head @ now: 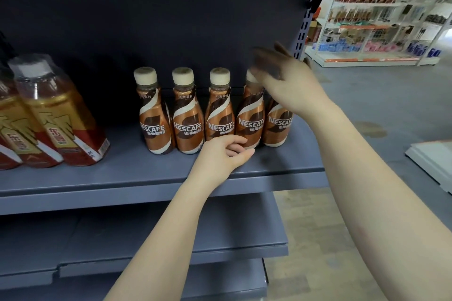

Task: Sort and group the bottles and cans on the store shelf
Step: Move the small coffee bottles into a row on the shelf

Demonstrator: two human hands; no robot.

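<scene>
Several brown Nescafe coffee bottles (155, 124) with cream caps stand upright in a row on the grey shelf (146, 178). My left hand (225, 154) rests on the shelf in front of the third and fourth bottles, fingers loosely curled and holding nothing, fingertips by the fourth bottle's (250, 120) base. My right hand (286, 80) is blurred, with fingers spread above the tops of the fourth and fifth bottles. It hides the cap of the fifth bottle (278, 124) at the row's right end.
Golden-red drink bottles (61, 120) stand at the shelf's left, with a gap between them and the coffee row. Lower grey shelves (171, 234) jut out below. A slotted upright (303, 29) ends the shelf on the right. Beyond it are floor, a white shelving unit (371, 27) and a white board (433, 161).
</scene>
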